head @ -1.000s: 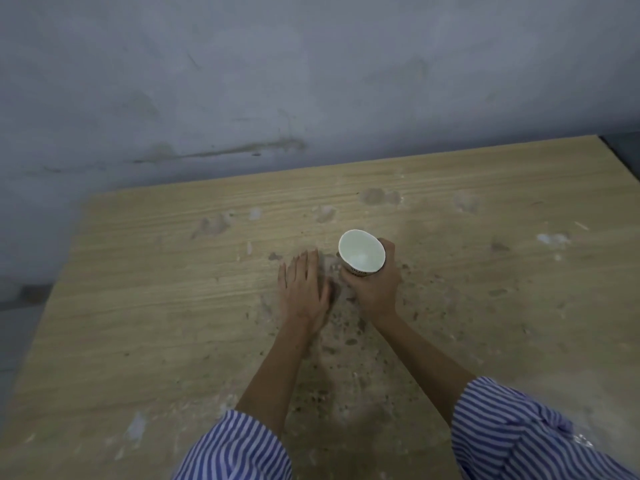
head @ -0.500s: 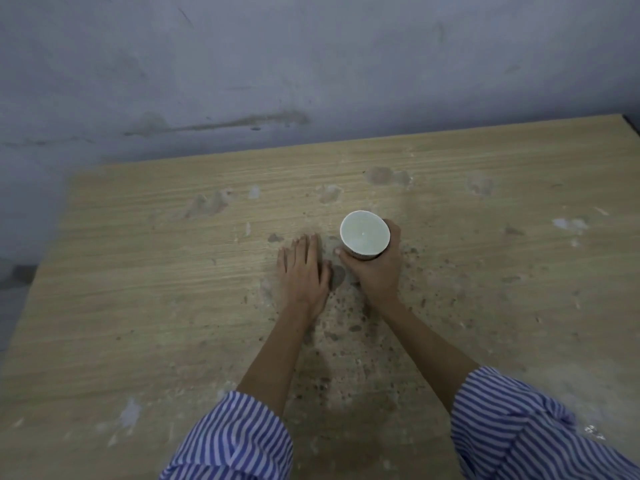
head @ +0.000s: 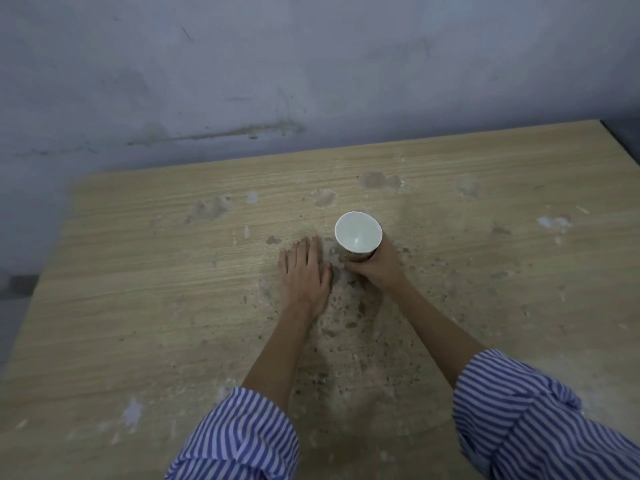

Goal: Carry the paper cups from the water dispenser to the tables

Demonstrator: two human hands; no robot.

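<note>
So there's a white paper cup (head: 358, 234) standing upright on the wooden table (head: 138, 289), a bit right of the frame's centre. The right hand (head: 375, 270) is wrapped around its lower part, fingers closed on it from the near side. The left hand (head: 304, 273) lies flat on the tabletop just left of the cup, palm down, fingers stretched out and holding nothing. Table's pretty stained and speckled, and a grubby grey wall (head: 311, 71) fills the upper frame. Striped sleeves at the bottom
</note>
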